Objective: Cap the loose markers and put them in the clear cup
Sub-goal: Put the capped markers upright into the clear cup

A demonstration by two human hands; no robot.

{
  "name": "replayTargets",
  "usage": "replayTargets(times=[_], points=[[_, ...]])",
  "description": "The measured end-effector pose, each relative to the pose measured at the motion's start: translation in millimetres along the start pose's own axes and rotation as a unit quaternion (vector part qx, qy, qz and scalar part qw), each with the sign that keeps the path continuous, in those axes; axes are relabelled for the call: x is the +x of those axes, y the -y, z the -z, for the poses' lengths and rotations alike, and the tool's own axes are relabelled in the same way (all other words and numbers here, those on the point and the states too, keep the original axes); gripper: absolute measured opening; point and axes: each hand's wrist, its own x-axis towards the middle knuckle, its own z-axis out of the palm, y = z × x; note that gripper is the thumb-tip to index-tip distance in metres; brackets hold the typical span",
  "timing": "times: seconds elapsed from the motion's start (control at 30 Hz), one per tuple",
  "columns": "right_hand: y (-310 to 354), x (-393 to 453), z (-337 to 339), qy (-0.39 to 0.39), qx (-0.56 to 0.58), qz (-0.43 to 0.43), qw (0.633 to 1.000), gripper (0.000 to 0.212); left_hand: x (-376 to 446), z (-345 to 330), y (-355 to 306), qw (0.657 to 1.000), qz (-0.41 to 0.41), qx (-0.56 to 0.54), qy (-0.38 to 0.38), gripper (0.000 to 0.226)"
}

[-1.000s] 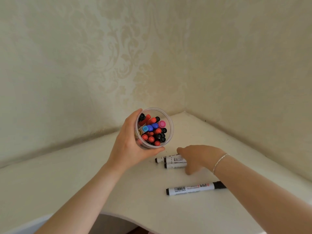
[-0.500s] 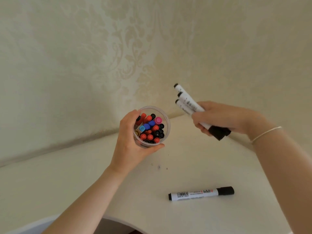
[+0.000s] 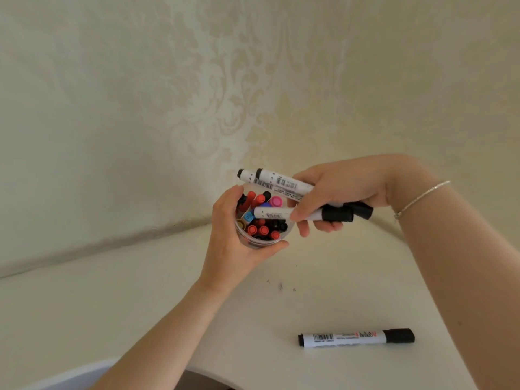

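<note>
One capped marker (image 3: 356, 337) lies alone on the desk (image 3: 140, 299), close to us. It is not put away yet. Farther back, the left hand (image 3: 239, 243) wraps around the cup (image 3: 261, 243), already full of markers. Just above it, the right hand (image 3: 346, 192) grips three capped markers (image 3: 277, 181), ready to drop in.

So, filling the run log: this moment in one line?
left hand: holds cup | right hand: three markers over cup | one marker on table
</note>
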Motion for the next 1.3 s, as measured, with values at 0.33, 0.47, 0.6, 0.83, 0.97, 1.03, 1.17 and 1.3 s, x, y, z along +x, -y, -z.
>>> replayTargets(times=[0.33,0.47,0.6,0.83,0.97,1.03,1.17,1.3], points=[[7.2,1.0,6.7,-0.053,-0.012,-0.031,0.998,0.018,3.6,2.7,4.8,1.0,0.022,-0.013,-0.012,0.109],[12.8,-4.4,10.9,-0.057,0.0,-0.026,0.998,0.018,5.0,2.0,3.6,1.0,0.027,0.0,-0.003,0.11],[13.6,-1.5,11.4,-0.13,0.02,-0.017,0.991,0.014,6.7,2.0,1.7,0.999,0.03,-0.006,-0.01,0.106],[12.1,0.9,13.8,-0.257,0.049,0.016,0.965,0.008,8.8,1.1,1.8,0.999,0.04,-0.007,-0.003,0.106],[18.9,6.5,14.4,-0.289,0.01,0.005,0.957,0.008,10.8,-1.6,0.4,0.999,0.038,-0.01,0.002,0.104],[25.3,9.2,13.1,-0.299,-0.015,0.002,0.954,0.008,11.4,-3.0,-0.3,0.999,0.042,-0.006,0.002,0.105],[36.1,16.6,7.1,-0.319,-0.088,-0.017,0.944,0.017,12.0,-4.3,-2.8,0.999,0.045,0.004,0.002,0.103],[44.1,24.6,-6.7,-0.351,-0.164,-0.004,0.922,0.023,12.1,-6.0,-2.9,0.999,0.04,0.008,0.007,0.106]])
